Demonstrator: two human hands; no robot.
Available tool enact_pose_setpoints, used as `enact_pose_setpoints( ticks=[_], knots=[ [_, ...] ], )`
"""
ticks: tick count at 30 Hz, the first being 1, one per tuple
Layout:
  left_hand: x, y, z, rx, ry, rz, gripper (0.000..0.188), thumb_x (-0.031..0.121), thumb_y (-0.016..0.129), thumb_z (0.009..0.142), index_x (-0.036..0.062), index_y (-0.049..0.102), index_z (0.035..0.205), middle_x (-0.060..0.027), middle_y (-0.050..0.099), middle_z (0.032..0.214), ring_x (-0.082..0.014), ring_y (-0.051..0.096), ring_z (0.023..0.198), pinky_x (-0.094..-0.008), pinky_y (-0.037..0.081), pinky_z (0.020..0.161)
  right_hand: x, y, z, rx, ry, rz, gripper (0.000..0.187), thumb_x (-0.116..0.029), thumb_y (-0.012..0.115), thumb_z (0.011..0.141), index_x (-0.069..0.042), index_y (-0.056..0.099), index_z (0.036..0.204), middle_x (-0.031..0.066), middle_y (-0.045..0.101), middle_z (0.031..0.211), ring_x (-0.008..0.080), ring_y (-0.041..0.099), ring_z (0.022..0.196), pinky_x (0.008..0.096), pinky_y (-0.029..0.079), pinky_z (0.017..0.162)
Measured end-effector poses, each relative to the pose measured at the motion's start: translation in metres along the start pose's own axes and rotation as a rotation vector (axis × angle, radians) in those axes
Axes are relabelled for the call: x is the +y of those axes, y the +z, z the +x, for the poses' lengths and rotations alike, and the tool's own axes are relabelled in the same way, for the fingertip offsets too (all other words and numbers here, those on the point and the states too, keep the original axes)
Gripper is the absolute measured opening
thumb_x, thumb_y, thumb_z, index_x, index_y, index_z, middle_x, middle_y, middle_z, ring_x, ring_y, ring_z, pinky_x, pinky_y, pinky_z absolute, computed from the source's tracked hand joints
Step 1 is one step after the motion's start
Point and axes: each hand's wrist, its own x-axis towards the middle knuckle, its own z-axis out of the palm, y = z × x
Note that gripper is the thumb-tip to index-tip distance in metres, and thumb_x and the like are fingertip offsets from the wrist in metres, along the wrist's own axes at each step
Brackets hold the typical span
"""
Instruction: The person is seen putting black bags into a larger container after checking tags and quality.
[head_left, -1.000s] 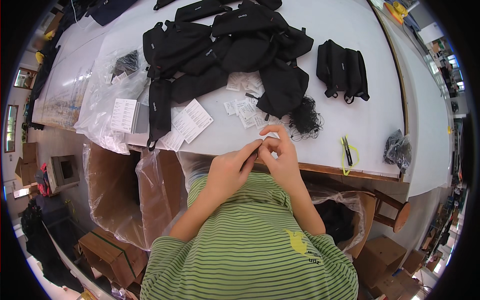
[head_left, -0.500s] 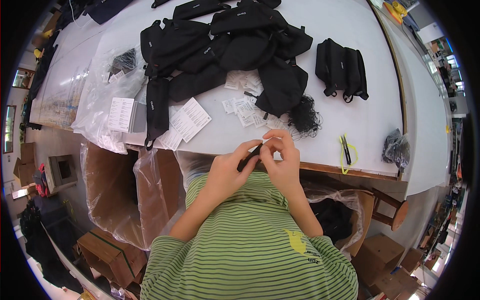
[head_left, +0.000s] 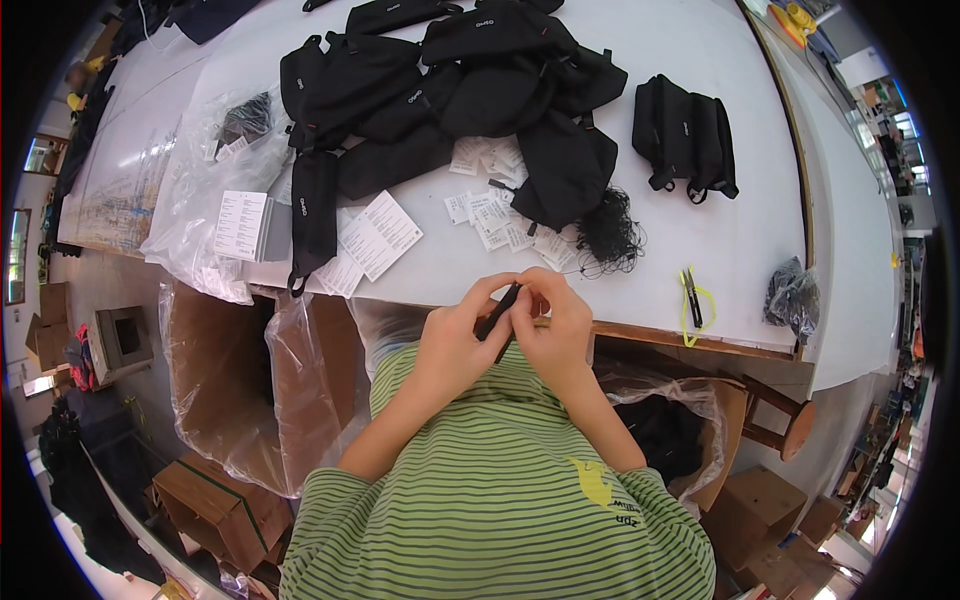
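In front of my body, just off the table's near edge, both hands meet around a small black strap-like piece (head_left: 498, 314). My left hand (head_left: 455, 338) is closed on it, thumb and fingers wrapped round its length. My right hand (head_left: 553, 325) pinches at its upper end, and a narrow dark end hangs below the fingers. Whether the right fingers also hold something thinner is too small to tell. Beyond the hands lie loose white tags (head_left: 490, 215) and a tangle of thin black cords (head_left: 610, 235).
Black pouches (head_left: 480, 90) are heaped on the white table (head_left: 690, 235), with more pouches (head_left: 685, 135) at right. Yellow-corded snips (head_left: 692, 300) lie near the front edge. Printed cards (head_left: 380, 235) and a plastic bag (head_left: 190, 220) are at left. Lined cartons (head_left: 225, 385) stand below.
My right hand has come lower and closer to my left, its raised fingers now folded in. The black piece is tilted more upright, and its lower end shows below the fingers.
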Motion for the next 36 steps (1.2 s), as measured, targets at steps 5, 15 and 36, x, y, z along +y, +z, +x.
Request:
enact_pose_setpoints(
  ticks=[5, 15, 36],
  knots=[
    [0.0, 0.001, -0.001, 0.004, 0.01, 0.023, 0.039, 0.009, 0.064, 0.083, 0.0113, 0.054, 0.121, -0.0119, 0.064, 0.069, -0.03, 0.064, 0.06, -0.0335, 0.049, 0.053, 0.0, 0.002, 0.0, 0.008, -0.012, 0.001, 0.023, 0.004, 0.06, 0.077, -0.003, 0.06, 0.098, 0.0069, 0.056, 0.071, 0.0195, 0.056, 0.056, 0.0295, 0.047, 0.052],
    [-0.006, -0.004, 0.0, 0.076, 0.084, -0.037, 0.032, 0.007, 0.062, 0.086, 0.0066, 0.058, 0.117, -0.0092, 0.065, 0.069, -0.0149, 0.061, 0.055, -0.0262, 0.047, 0.053, 0.008, -0.02, 0.017, -0.425, 0.743, 0.672, 0.012, -0.014, 0.059, 0.093, -0.002, 0.056, 0.096, 0.0023, 0.057, 0.06, 0.0061, 0.051, 0.053, 0.0205, 0.04, 0.049],
    [-0.069, -0.067, 0.081, 0.5, 0.154, 0.034, 0.03, 0.013, 0.064, 0.086, 0.0015, 0.054, 0.112, -0.0111, 0.058, 0.104, -0.0173, 0.06, 0.087, -0.0299, 0.048, 0.072, -0.008, -0.065, 0.066, -0.393, 0.49, 0.532, 0.011, -0.014, 0.058, 0.092, -0.003, 0.059, 0.087, -0.0014, 0.056, 0.066, 0.0042, 0.052, 0.055, 0.0189, 0.039, 0.049]
  ],
)
